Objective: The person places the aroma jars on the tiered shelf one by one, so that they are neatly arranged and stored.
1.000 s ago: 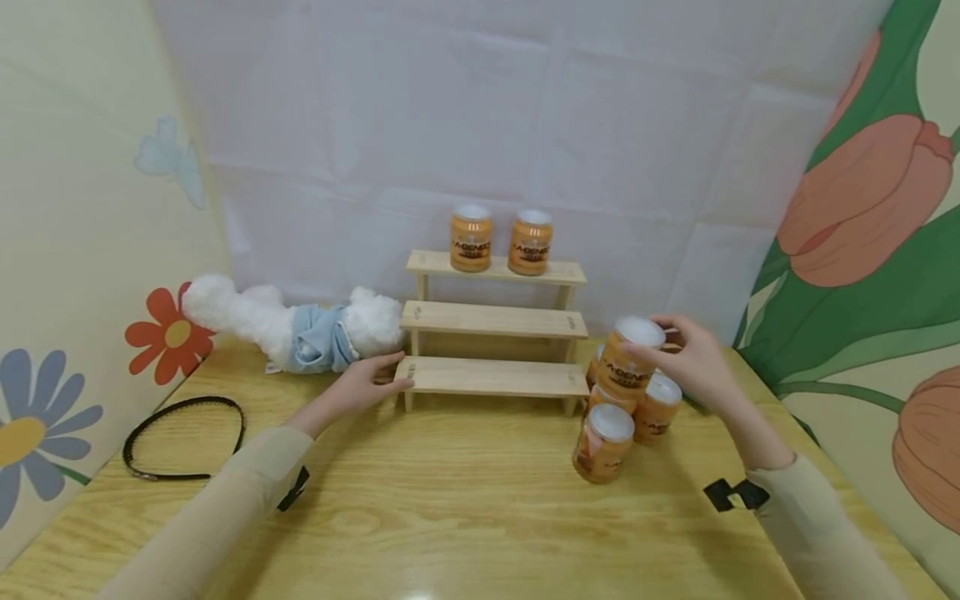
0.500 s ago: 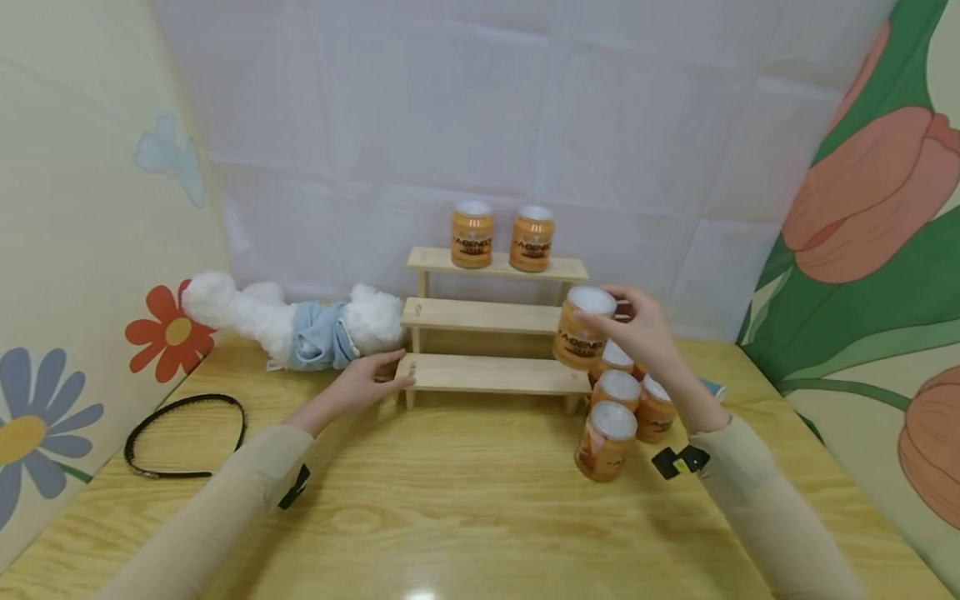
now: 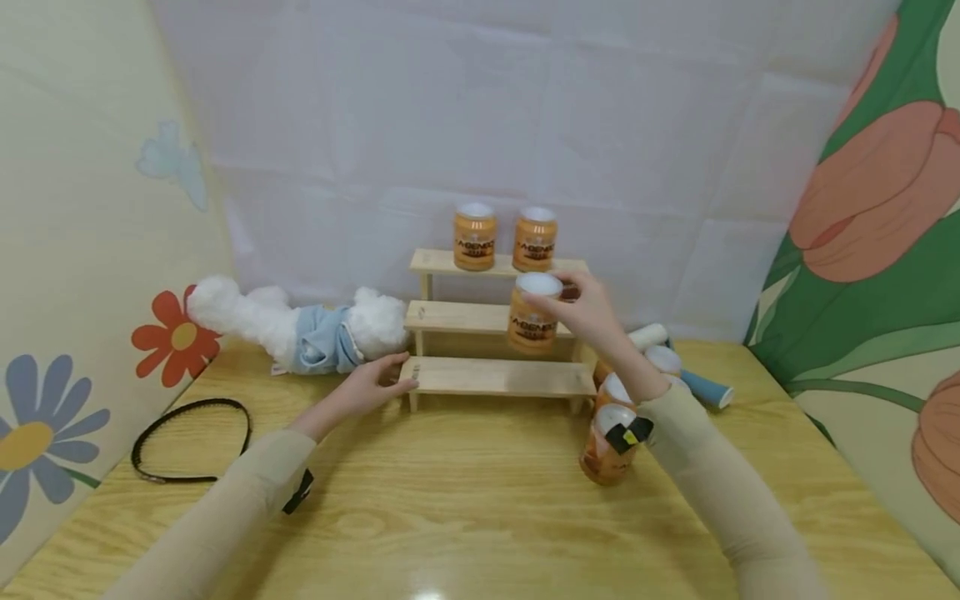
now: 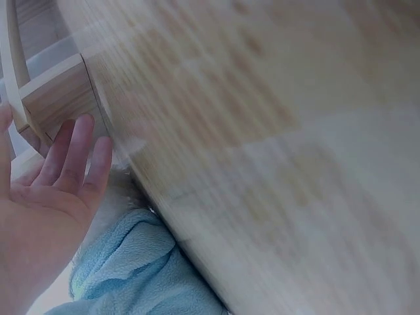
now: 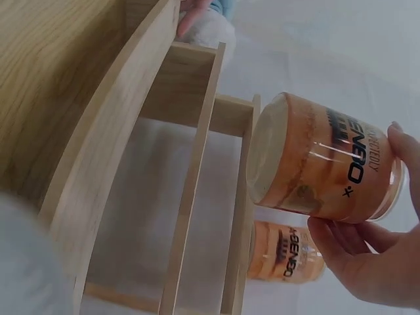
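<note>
In the head view my right hand (image 3: 588,310) grips an orange can (image 3: 531,323) with a pale lid, upright in front of the middle tier's right part. Thumb and fingers hold it near its top; the right wrist view shows its printed side and base. My left hand (image 3: 366,388) touches the left end of the lowest board of a three-tier wooden display stand (image 3: 495,377), its fingers fairly straight in the left wrist view. Two matching cans stand on the top tier, a left can (image 3: 474,242) and a right can (image 3: 536,240).
Several more orange cans (image 3: 603,462) stand at the stand's right, partly hidden by my right arm. Behind them lie a blue cylinder (image 3: 707,388) and a white cylinder (image 3: 648,336). At left are a white plush toy (image 3: 251,321) in blue cloth and a black headband (image 3: 192,402).
My right hand has carried the can leftward from above the group of cans to in front of the stand, slightly higher. The left hand stays at the board's end.
</note>
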`<state>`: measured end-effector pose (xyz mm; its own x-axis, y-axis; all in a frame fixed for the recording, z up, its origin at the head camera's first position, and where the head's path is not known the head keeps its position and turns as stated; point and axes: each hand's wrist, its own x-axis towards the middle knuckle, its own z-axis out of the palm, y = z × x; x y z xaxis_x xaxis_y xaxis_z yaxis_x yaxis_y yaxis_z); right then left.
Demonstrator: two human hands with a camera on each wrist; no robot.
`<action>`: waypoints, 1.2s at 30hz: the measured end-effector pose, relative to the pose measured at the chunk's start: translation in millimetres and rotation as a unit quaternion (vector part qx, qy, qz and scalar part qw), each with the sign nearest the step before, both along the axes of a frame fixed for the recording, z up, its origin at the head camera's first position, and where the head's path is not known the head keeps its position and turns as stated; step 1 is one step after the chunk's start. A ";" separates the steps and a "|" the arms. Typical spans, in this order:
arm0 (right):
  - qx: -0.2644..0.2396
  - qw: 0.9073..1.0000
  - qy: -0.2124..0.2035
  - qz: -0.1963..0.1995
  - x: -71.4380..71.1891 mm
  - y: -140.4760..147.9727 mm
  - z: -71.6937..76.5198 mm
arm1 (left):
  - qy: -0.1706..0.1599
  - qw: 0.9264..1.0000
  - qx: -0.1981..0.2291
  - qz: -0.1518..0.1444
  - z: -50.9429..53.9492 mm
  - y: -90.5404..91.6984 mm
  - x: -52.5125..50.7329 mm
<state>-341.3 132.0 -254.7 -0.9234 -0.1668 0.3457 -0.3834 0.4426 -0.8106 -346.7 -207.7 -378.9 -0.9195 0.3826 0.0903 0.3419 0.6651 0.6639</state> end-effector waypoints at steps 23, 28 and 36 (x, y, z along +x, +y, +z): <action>-0.023 1.000 0.016 0.010 -50.9 -71.0 -7.2 | -0.013 1.000 0.002 0.010 1.1 -0.4 0.8; -0.032 0.999 0.010 0.018 -55.4 -81.7 -10.8 | -0.013 1.000 0.000 0.012 0.6 -1.9 0.1; -0.037 0.999 0.001 0.039 -61.8 -95.7 -17.4 | -0.014 1.000 0.001 0.007 0.7 -1.9 -1.0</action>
<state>-403.1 36.4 -272.1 -0.9077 -0.2128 0.3617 -0.4165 0.3502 -0.8390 -347.7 -209.7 -378.2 -0.9270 0.3694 0.0645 0.3133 0.6685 0.6745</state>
